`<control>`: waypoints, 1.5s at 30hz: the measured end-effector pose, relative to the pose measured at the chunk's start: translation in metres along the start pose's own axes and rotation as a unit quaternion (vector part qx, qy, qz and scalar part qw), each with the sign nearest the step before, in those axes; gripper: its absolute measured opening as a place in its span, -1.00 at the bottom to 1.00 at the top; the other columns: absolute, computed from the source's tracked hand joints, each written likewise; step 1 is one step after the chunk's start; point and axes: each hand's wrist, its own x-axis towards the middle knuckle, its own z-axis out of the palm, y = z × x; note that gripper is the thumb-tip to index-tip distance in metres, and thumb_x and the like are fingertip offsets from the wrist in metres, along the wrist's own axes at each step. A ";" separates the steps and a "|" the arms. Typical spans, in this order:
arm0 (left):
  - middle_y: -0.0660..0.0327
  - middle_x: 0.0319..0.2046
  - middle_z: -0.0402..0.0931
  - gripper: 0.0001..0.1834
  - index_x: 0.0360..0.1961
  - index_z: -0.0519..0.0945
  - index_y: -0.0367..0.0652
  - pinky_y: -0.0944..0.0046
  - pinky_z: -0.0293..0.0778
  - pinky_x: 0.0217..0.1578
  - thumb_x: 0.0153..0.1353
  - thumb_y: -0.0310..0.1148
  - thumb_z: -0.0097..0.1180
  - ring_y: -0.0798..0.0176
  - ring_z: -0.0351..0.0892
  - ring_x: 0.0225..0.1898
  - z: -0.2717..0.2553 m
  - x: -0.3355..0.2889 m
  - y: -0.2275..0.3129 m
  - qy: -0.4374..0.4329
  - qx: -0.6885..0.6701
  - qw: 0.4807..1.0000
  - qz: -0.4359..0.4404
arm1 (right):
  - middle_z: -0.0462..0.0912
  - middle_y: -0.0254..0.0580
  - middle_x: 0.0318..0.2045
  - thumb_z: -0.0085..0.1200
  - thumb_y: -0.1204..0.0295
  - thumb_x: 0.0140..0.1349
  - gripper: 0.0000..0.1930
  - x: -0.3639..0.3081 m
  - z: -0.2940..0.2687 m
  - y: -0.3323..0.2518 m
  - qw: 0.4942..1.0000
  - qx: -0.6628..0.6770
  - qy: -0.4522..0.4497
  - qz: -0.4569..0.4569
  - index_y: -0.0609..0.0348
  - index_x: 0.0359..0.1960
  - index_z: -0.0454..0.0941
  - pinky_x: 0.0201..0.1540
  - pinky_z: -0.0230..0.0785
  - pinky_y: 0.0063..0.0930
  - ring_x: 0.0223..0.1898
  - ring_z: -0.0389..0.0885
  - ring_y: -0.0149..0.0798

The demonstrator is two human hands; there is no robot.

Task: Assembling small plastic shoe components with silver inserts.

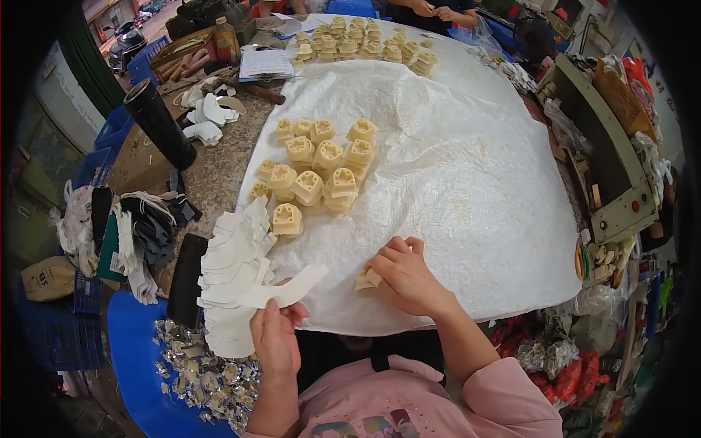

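A curved white strip (296, 290) is pinched in my left hand (279, 334), thumb on top, close to the table's front edge. Beside it lies a fanned stack of similar white strips (232, 281). My right hand (407, 276) bends down over a cream block (365, 280) on the white sheet, its fingers closed round the block and hiding most of it. Farther off stands a cluster of cream heel-shaped blocks (328, 155) with holes in their tops; the nearest block (287, 220) sits close to the strips.
White sheeting (467, 182) covers the table. More cream blocks (365, 40) are grouped at its far end, where another person's hands (432, 10) show. A dark cylinder (159, 124) stands at left. A blue tub (135, 350) holds shiny scraps. A green machine (613, 160) borders the right.
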 end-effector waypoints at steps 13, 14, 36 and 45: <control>0.06 -0.24 0.50 -0.54 0.10 0.35 -0.39 0.32 0.31 -0.46 0.38 -0.22 -0.28 0.29 0.44 -0.44 0.018 0.001 -0.014 0.033 -0.134 0.984 -0.115 | 0.47 -0.15 -0.12 0.16 0.56 0.02 -0.63 -0.022 0.044 0.014 0.982 0.106 0.157 -0.010 0.20 -0.06 0.49 0.07 0.15 -0.26 -0.08 0.39 -0.14; 0.06 -0.22 0.50 -0.54 0.09 0.36 -0.42 0.32 0.32 -0.42 0.38 -0.24 -0.27 0.29 0.45 -0.40 0.018 0.002 -0.014 0.000 -0.113 0.988 -0.102 | 0.48 -0.13 -0.16 0.15 0.61 0.03 -0.63 -0.027 0.046 0.011 0.941 0.266 0.209 0.018 0.21 -0.06 0.49 0.00 0.24 -0.30 -0.14 0.44 -0.17; -0.08 0.08 0.37 -0.54 0.14 0.28 -0.54 0.18 0.33 0.13 0.37 -0.36 -0.30 0.12 0.41 0.10 0.043 -0.029 0.009 -0.096 -0.038 0.994 -0.029 | 0.55 -0.02 -0.17 0.11 0.72 -0.06 -0.61 -0.007 0.045 -0.051 0.853 0.278 0.371 -0.241 0.19 -0.12 0.48 -0.28 0.43 -0.31 -0.27 0.52 -0.06; -0.10 0.09 0.36 -0.56 0.11 0.30 -0.58 0.20 0.32 0.12 0.39 -0.38 -0.31 0.15 0.41 0.09 0.043 -0.033 0.005 -0.102 0.096 0.990 0.018 | 0.58 -0.08 -0.25 0.14 0.67 -0.10 -0.59 -0.007 0.045 -0.047 0.870 0.208 0.386 -0.226 0.16 -0.11 0.47 -0.31 0.30 -0.29 -0.34 0.45 -0.14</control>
